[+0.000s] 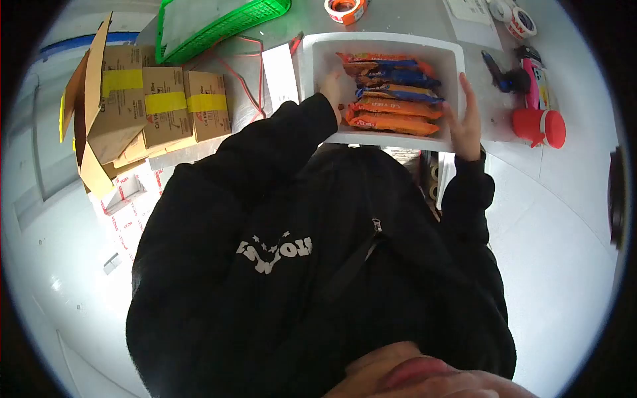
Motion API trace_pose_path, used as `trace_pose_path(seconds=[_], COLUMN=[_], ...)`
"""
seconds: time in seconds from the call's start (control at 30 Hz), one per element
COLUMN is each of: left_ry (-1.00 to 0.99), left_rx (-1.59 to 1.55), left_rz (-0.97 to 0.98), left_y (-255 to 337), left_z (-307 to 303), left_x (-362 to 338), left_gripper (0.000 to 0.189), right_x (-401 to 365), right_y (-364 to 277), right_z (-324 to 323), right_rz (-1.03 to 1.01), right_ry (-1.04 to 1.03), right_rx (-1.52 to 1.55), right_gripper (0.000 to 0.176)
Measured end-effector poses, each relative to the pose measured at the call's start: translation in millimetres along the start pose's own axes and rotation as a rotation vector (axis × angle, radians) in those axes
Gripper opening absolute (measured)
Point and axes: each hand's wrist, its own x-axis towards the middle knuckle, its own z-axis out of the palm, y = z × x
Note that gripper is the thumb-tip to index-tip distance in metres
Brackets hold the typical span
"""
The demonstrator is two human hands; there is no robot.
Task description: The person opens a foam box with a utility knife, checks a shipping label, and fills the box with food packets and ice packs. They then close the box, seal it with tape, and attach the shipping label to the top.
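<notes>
A white foam box (385,41) stands in front of me on the work surface. Inside it, several orange and blue printed packets (395,108) lie in an overlapping row. My left hand (330,91) reaches in at the left wall, close to the packets' left ends; its fingers look stretched out, partly lost against the pale wall. At the right wall is my right hand (466,123), with fingers extended along the rim and the thumb apart, inside near the packets' right ends. No packet is lifted in either hand.
Cardboard boxes with yellow tape (166,103) stand at left. A green crate (219,26) and an orange tape roll (345,9) are behind. To the right are a black-handled tool (507,78), a red container (539,127) and more tape rolls (521,23). A white paper (280,75) lies beside the foam box.
</notes>
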Motion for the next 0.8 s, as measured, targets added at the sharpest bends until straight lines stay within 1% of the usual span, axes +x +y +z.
trace_pose_path(seconds=[0.03, 0.07, 0.1, 0.13, 0.17, 0.23, 0.27, 0.3, 0.33, 0.37, 0.43, 0.47, 0.5, 0.57, 0.6, 0.63, 0.67, 0.7, 0.73, 0.77, 0.8], left_ry=[0.172, -0.291, -0.279, -0.176, -0.072, -0.214, -0.236, -0.186, -0.129, 0.004, -0.009, 0.02, 0.11, 0.19, 0.332, 0.451, 0.576, 0.779, 1.029, 1.257, 1.377], left_rx=[0.006, -0.152, -0.166, 0.013, 0.187, 0.277, 0.349, 0.445, 0.542, 0.648, 0.677, 0.749, 0.834, 0.834, 0.849, 0.866, 0.83, 0.593, 0.446, 0.391, 0.268], left_rz=[-0.043, 0.0, 0.016, 0.031, 0.047, 0.099, 0.11, 0.176, 0.238, 0.349, 0.39, 0.908, 1.416, 1.808, 1.851, 1.896, 1.851, 1.768, 1.527, 1.395, 1.214], left_y=[4.5, 0.6, -3.6, -6.8, -6.9, 0.7, -7.8, -7.0, -6.6, -2.9, 16.8, 22.4, 23.4, 6.2, -8.8, -28.3, -45.3, -65.3, -89.1, -112.9, -142.7], left_z=[-0.1, 0.4, 8.4, 16.2, 20.5, 25.5, 11.1, 8.3, 5.1, 16.9, 31.6, 30.6, 15.6, -43.1, -84.8, -134.5, -185.7, -227.4, -270.7, -326.9, -388.5], left_x=[0.9, 17.7, 23.5, 28.6, 32.9, 16.4, 45.5, 55.6, 66.3, 42.6, -18.3, -62.8, -105.8, -161.3, -176.3, -181.3, -182.3, -192.6, -203.3, -205.2, -196.0], left_gripper=[0.053, 0.06, 0.06, 0.06, 0.06, 0.051, 0.05, 0.051, 0.052, 0.054, 0.058, 0.056, 0.055, 0.039, 0.033, 0.028, 0.024, 0.018, 0.014, 0.016, 0.018], right_x=[0.8, 0.9, 0.5, -0.4, -3.5, -4.6, -5.9, -8.8, -9.9, -11.6, -14.8, -8.3, -2.3, -4.7, -7.8, -12.3, -16.5, -18.4, -20.9, -34.2, -46.7], right_y=[0.1, -0.6, -2.3, -9.2, -8.9, -4.9, -12.7, -20.8, -18.6, -10.5, 9.0, -16.7, -30.4, -74.2, -126.6, -135.9, -130.6, -131.9, -157.1, -189.0, -211.6], right_z=[-1.1, -0.2, 1.5, 2.5, 3.1, 7.1, 10.8, 14.7, 16.5, 14.6, 4.4, -1.1, -0.8, 28.1, 55.8, 81.3, 115.9, 147.9, 184.8, 225.8, 263.2], right_rz=[-0.009, -0.01, -0.011, 0.102, 0.083, 0.002, 0.031, 0.061, 0.054, 0.045, -0.089, -0.288, -0.447, -0.397, -0.493, -0.521, -0.566, -0.605, -0.712, -0.818, -0.745], right_ry=[-0.008, -0.007, -0.011, -0.045, -0.067, 0.013, 0.025, 0.036, 0.043, 0.044, 0.147, 0.248, 0.383, 0.432, 0.386, 0.317, 0.163, 0.011, -0.165, -0.333, -0.52], right_rx=[0.002, -0.014, -0.025, 0.036, 0.04, -0.073, -0.018, 0.035, 0.022, 0.001, -0.461, -0.645, -0.567, -0.15, -0.153, -0.083, 0.038, 0.149, 0.064, -0.034, -0.031], right_gripper=[0.064, 0.065, 0.065, 0.066, 0.066, 0.064, 0.063, 0.062, 0.061, 0.059, 0.058, 0.056, 0.054, 0.036, 0.029, 0.025, 0.023, 0.022, 0.02, 0.018, 0.016])
